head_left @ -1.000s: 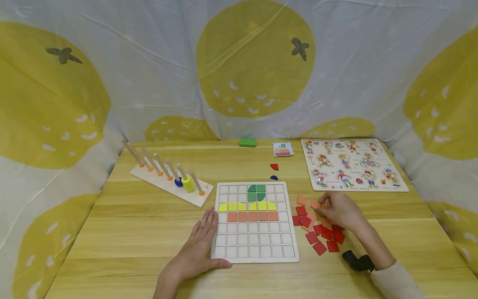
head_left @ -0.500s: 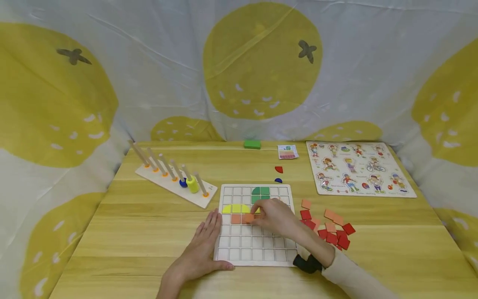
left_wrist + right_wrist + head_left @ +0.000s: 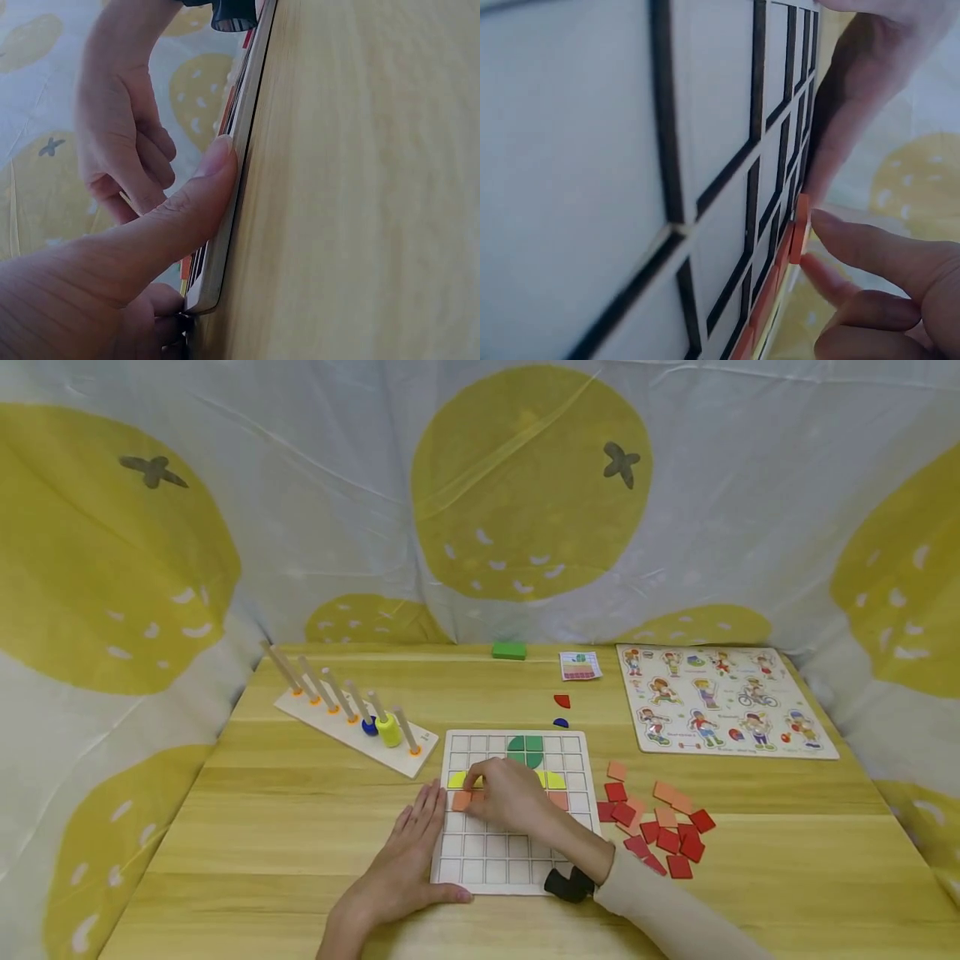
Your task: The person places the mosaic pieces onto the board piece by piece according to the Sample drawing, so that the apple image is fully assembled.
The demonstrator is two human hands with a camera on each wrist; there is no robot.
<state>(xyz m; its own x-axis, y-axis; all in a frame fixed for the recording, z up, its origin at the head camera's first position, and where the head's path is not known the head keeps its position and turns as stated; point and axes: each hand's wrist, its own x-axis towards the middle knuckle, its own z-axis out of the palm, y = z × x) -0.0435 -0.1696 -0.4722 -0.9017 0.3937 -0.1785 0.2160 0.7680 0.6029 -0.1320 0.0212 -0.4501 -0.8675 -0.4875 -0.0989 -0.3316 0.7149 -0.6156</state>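
In the head view a white grid board lies on the wooden table. Green quarter-rounds, yellow pieces and a row of orange squares sit in its cells. My right hand reaches across that row and pinches an orange square tile between thumb and finger, at the row's left end against the grid. The hand hides part of the yellow and orange rows. Along the board's left edge rests my left hand, fingers straight; its thumb touches the front edge.
Loose red and orange tiles are scattered right of the board. Behind it lie a blue half-round, a red quarter-round, a picture card and a green block. A peg stand is left, a sports puzzle right.
My right hand has moved left from the loose tiles to the left end of the orange row, carrying an orange tile. The left hand stays at the board's edge. The head view has shifted slightly.
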